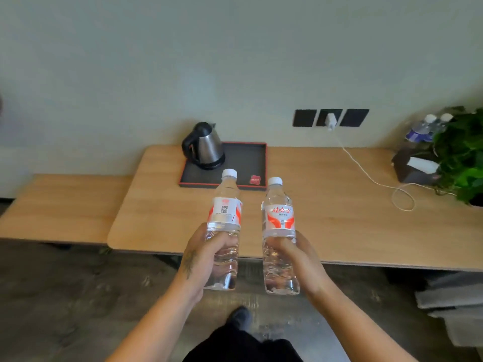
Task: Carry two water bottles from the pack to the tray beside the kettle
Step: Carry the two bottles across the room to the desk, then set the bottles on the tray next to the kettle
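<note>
L grip point(206, 253) clamped on left bottle point(224, 218), R grip point(300, 254) on right bottle point(279, 220), both short of tray point(248, 158)

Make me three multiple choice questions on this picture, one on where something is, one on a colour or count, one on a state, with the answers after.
1. Where does the kettle stand?
A. on the tray's far left corner
B. on the floor
C. beside the plant

2. What colour are the held bottles' caps?
A. blue
B. white
C. green

3. What state is the tray in?
A. holding both bottles
B. holding one bottle
C. holding no bottle yet

Answers:
1 A, it stands within the red rim.
2 B, both caps are white.
3 C, the left hand holds the left bottle and the right hand the right bottle, both short of the tray.
</note>
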`<state>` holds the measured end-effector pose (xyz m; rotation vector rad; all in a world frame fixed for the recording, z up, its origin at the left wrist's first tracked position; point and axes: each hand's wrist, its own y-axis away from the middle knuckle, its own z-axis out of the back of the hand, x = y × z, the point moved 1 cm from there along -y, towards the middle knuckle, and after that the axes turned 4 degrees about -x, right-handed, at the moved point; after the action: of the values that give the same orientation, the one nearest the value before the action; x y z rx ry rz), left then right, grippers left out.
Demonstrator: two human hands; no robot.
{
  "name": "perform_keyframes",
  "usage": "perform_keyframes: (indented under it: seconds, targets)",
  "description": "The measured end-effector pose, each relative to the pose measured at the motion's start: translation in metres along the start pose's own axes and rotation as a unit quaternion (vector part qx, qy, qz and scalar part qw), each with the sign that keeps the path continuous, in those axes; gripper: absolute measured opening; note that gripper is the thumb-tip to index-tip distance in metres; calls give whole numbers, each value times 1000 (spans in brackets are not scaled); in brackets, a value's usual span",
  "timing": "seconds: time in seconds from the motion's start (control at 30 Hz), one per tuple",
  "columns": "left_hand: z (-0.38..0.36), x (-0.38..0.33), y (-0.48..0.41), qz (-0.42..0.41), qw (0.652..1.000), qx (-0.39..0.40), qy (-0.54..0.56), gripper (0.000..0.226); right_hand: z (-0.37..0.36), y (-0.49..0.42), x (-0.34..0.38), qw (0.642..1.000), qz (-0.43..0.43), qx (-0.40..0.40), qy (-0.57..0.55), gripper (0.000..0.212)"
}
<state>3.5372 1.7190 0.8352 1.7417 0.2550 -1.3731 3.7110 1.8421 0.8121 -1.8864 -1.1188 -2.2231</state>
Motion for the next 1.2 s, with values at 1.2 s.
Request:
perform_keyframes:
  seconds: [1.2]
  targets:
    - [-33,-115,-321,-11,991,118,-55,50,-53,-281,124,998,2,-53,36,65]
